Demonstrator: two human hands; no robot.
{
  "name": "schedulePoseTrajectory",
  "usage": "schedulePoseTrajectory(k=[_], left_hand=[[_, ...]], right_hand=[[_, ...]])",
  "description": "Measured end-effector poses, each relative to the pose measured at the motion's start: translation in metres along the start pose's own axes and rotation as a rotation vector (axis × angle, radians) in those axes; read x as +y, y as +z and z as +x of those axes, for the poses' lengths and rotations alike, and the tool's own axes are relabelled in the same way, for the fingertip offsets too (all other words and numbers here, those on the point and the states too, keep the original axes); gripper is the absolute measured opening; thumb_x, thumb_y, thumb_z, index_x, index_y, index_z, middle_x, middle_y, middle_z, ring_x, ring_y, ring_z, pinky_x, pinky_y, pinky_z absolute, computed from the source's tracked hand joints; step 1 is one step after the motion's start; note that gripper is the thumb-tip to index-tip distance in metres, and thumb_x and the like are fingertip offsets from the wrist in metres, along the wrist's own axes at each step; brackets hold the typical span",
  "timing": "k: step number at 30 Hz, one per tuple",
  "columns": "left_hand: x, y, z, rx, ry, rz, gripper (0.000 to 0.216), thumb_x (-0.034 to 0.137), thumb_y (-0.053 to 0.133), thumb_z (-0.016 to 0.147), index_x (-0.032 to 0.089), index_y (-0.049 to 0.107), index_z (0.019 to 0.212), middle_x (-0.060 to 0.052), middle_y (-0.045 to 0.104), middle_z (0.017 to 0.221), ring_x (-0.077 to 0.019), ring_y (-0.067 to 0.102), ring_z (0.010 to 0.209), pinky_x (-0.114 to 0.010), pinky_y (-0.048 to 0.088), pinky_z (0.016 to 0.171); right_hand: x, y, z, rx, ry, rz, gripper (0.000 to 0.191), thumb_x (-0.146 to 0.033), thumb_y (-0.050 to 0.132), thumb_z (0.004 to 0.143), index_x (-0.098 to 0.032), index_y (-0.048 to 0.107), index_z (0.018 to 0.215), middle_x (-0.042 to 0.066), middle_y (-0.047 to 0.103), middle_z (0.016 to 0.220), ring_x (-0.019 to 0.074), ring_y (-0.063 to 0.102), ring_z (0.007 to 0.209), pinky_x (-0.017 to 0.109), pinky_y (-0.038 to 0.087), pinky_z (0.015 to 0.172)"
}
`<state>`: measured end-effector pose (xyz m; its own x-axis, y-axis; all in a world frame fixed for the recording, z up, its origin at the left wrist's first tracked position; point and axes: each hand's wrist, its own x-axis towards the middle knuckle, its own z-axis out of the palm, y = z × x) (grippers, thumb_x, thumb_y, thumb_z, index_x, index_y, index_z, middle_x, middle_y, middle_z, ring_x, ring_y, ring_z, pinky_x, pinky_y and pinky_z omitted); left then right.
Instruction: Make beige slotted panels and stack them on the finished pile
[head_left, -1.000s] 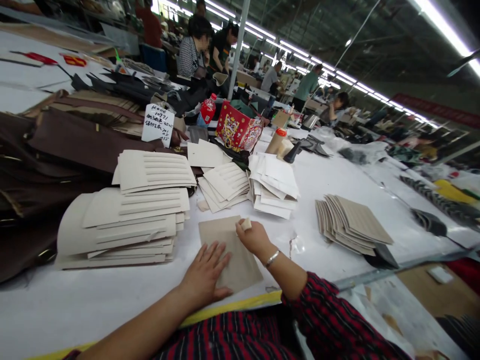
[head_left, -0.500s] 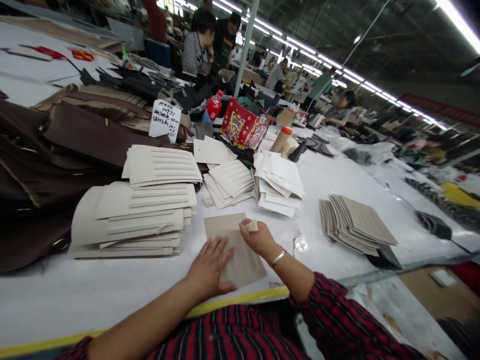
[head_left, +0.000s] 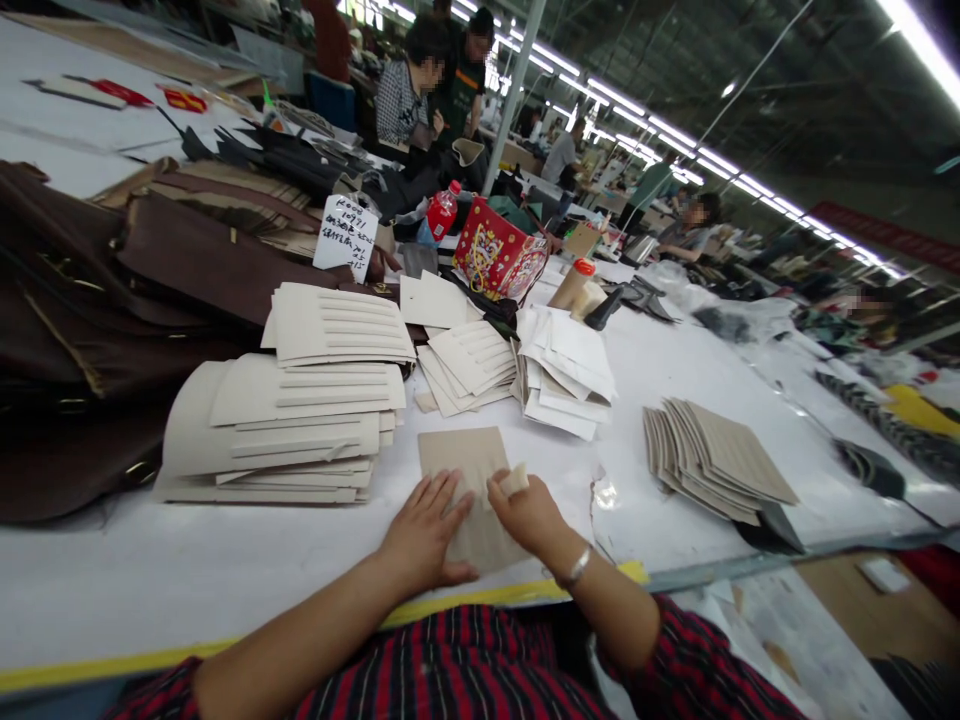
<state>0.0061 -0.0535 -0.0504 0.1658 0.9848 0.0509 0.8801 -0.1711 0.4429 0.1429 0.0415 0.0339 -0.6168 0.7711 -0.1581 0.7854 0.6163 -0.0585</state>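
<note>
A flat taupe panel (head_left: 480,455) lies on the white table in front of me, close to its yellow-taped edge. My left hand (head_left: 427,530) rests flat on the panel's left side, fingers spread. Over the right side of the panel, my right hand (head_left: 531,515) is closed around a small cream-coloured block (head_left: 515,481); most of the block is hidden by the fingers. To the left stands a tall pile of cream panels with raised ribs (head_left: 300,425). A fanned stack of taupe panels (head_left: 712,455) sits to the right.
Behind the panel are a smaller pile of ribbed pieces (head_left: 472,355) and folded white sheets (head_left: 566,365). Brown leather bags (head_left: 195,270) lie at the left. A red patterned box (head_left: 499,250), a red-capped bottle (head_left: 442,212) and a handwritten card (head_left: 343,238) stand farther back. People work beyond.
My right hand has moved down the panel, toward me, with the small block still in its fingers. The left hand stays flat on the panel. The whole view has shifted slightly.
</note>
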Motion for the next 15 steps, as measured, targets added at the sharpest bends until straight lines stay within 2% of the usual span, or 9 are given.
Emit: schedulePoseTrajectory(k=[3,5,8,10,15], left_hand=[[-0.002,0.003,0.000,0.029,0.014,-0.015,0.094,0.071,0.055,0.055,0.022,0.032,0.132,-0.010,0.015,0.145,-0.0311,0.012,0.131,-0.046,0.009,0.106],[-0.003,0.004,0.000,0.029,0.019,-0.014,0.097,0.072,0.055,0.054,0.020,0.031,0.133,-0.012,0.017,0.144,-0.0313,0.013,0.131,-0.045,0.009,0.106],[-0.001,0.003,0.000,0.014,-0.004,-0.002,0.104,0.072,0.054,0.054,0.010,0.028,0.133,-0.017,0.019,0.143,-0.0315,0.014,0.131,-0.044,0.009,0.106],[0.002,0.001,0.000,0.003,-0.029,-0.004,0.107,0.072,0.053,0.054,0.005,0.026,0.133,-0.020,0.019,0.142,-0.0317,0.013,0.131,-0.043,0.010,0.106],[0.001,-0.003,0.000,-0.014,-0.031,-0.019,0.107,0.072,0.053,0.053,0.006,0.025,0.133,-0.020,0.016,0.142,-0.0312,0.011,0.131,-0.043,0.012,0.106]], right_hand=[[0.001,0.004,-0.027,-0.051,-0.003,0.042,0.033,-0.031,0.034,0.086,-0.016,0.062,0.078,0.007,0.065,0.065,0.0160,0.060,0.064,0.023,0.035,0.055],[0.000,0.002,-0.013,-0.017,-0.009,0.062,0.033,-0.032,0.033,0.087,-0.016,0.061,0.079,0.007,0.066,0.068,0.0155,0.060,0.066,0.023,0.036,0.058],[-0.005,-0.005,0.029,0.051,0.000,0.080,0.031,-0.029,0.032,0.088,-0.016,0.060,0.086,0.008,0.066,0.078,0.0150,0.060,0.072,0.023,0.037,0.064],[-0.005,-0.008,0.034,0.034,0.000,0.100,0.029,-0.029,0.034,0.087,-0.016,0.060,0.084,0.007,0.066,0.077,0.0145,0.059,0.073,0.022,0.037,0.065],[0.005,-0.011,-0.023,-0.152,-0.068,0.301,0.025,-0.030,0.038,0.084,-0.019,0.058,0.072,0.000,0.062,0.062,0.0107,0.056,0.060,0.019,0.038,0.058]])
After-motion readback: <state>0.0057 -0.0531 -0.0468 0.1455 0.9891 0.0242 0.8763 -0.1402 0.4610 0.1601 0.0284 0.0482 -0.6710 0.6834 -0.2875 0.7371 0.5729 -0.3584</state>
